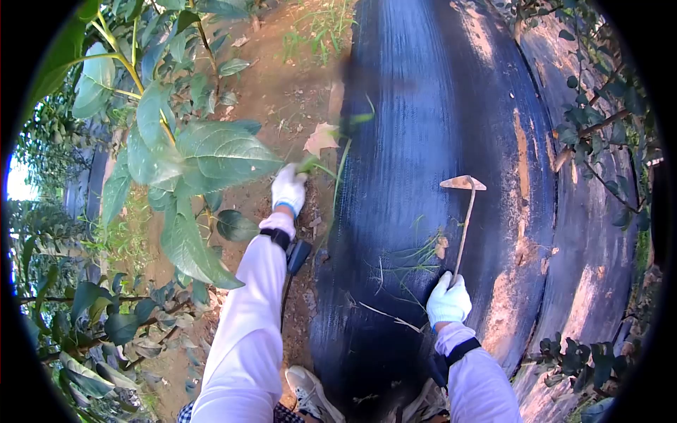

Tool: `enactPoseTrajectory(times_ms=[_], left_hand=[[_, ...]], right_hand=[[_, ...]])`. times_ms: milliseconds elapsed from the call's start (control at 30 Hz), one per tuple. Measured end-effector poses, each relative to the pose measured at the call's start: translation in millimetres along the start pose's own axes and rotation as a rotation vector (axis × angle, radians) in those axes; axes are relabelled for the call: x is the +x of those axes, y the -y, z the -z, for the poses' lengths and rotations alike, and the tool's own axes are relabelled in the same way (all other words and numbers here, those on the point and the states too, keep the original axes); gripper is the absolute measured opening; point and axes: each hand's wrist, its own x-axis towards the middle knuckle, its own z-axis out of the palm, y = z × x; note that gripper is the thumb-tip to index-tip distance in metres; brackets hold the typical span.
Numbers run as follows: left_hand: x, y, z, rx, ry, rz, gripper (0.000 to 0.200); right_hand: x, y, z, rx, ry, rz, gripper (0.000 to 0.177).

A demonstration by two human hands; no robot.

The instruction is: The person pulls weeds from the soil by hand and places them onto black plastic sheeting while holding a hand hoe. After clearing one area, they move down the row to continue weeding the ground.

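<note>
My left hand (288, 189), in a white glove, reaches over the bare soil beside the black plastic sheet (402, 106). Its fingers are closed around a tuft of grass (310, 166), which looks smeared by motion. Just beyond it is a pale dry leaf (322, 139). My right hand (449, 299), gloved too, grips the thin handle of a small hoe (466, 218). The hoe's flat triangular head points away from me over the sheet. Some pulled grass (416, 257) lies on the plastic left of the hoe.
Large green leaves (218, 156) hang close on the left, near my left arm. Branches (599, 127) reach in from the right. Soil streaks (518, 282) cover parts of the sheet. My shoe (310, 391) stands at the sheet's left edge. Grass (321, 35) grows farther ahead.
</note>
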Motion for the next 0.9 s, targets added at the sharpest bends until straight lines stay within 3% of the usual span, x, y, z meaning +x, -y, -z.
enactPoseTrajectory(times_ms=[33,100,133,167,233,300,367,433,500,567,633,700,800,833,900], left_hand=[[-14,0,15,-0.107,-0.094,0.069,0.021],[-46,22,38,0.001,-0.07,0.09,0.028],[-68,15,51,-0.125,0.022,0.076,0.031],[-84,9,59,0.083,0.199,0.156,0.031],[-115,2,47,0.231,0.146,-0.036,0.032],[-120,5,33,0.291,0.131,-0.003,0.028],[-108,5,22,0.191,0.094,0.128,0.022],[-108,-44,31,-0.142,0.082,0.233,0.018],[-120,-110,41,-0.124,0.302,0.036,0.033],[-142,-155,45,-0.533,0.672,-0.122,0.054],[-145,-144,41,-0.37,0.519,-0.138,0.075],[-139,-112,48,-0.202,0.202,-0.075,0.062],[-149,-34,37,0.232,-0.003,0.212,0.047],[-156,-14,32,0.124,-0.101,0.282,0.044],[-155,-4,40,0.098,0.066,0.3,0.049]], right_hand=[[1,1,0,0.001,0.008,0.002,0.039],[2,0,0,-0.002,0.024,0.003,0.04],[2,0,1,0.001,0.034,0.002,0.041],[1,0,0,-0.007,0.026,0.0,0.041],[2,-2,-3,-0.025,0.004,0.007,0.041],[-1,0,2,0.0,0.022,0.007,0.041],[0,2,6,0.024,0.028,0.016,0.041],[-1,2,10,0.036,0.038,0.029,0.042],[3,-1,23,0.105,0.1,0.067,0.046],[12,-13,36,0.15,-0.028,0.113,0.045],[14,-19,92,0.112,-0.117,0.088,0.044],[31,-38,146,0.066,-0.166,0.097,0.044],[31,-55,221,-0.067,-0.246,0.0,0.047],[23,-56,247,-0.156,-0.289,0.021,0.048],[4,-48,290,-0.278,-0.259,-0.053,0.05]])
